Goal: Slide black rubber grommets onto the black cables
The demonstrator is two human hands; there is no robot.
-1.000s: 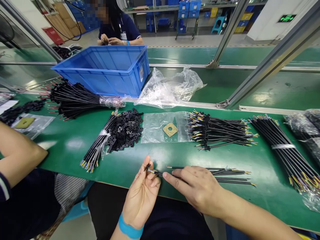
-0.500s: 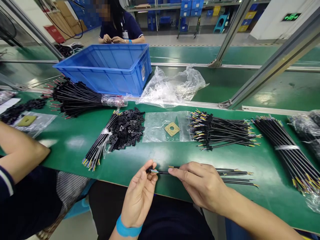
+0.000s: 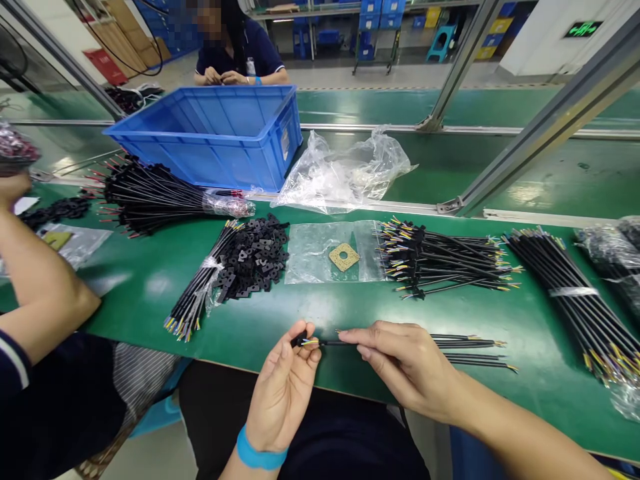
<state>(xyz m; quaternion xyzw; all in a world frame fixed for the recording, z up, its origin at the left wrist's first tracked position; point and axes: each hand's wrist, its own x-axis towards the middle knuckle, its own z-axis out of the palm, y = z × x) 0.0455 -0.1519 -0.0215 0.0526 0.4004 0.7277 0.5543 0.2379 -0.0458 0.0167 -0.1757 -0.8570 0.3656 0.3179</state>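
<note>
My left hand (image 3: 285, 387) pinches a small black plastic piece (image 3: 299, 339) between thumb and fingertips. At that piece lie the bared coloured wire ends of a black cable (image 3: 330, 343). The cable runs right into my right hand (image 3: 413, 363), whose index finger stretches along it while the thumb sits below; the other fingers are curled and partly hidden. Several loose black cables (image 3: 470, 345) lie on the table beneath and beyond my right hand. A heap of like black pieces (image 3: 257, 257) is farther back on the left, beside a tied cable bundle (image 3: 203, 280).
A clear bag with a yellow perforated square pad (image 3: 344, 257) lies mid-table. Cables with black pieces (image 3: 440, 260) and a tied bundle (image 3: 575, 300) lie right. Behind stand a blue crate (image 3: 210, 147) and crumpled plastic (image 3: 345, 173). A co-worker's arm (image 3: 45, 280) rests at left.
My right hand has slid slightly right along the cable, and its index finger is straighter. The coloured wires at my left hand show more plainly. The left co-worker's forearm has risen, with a wrapped bundle near it.
</note>
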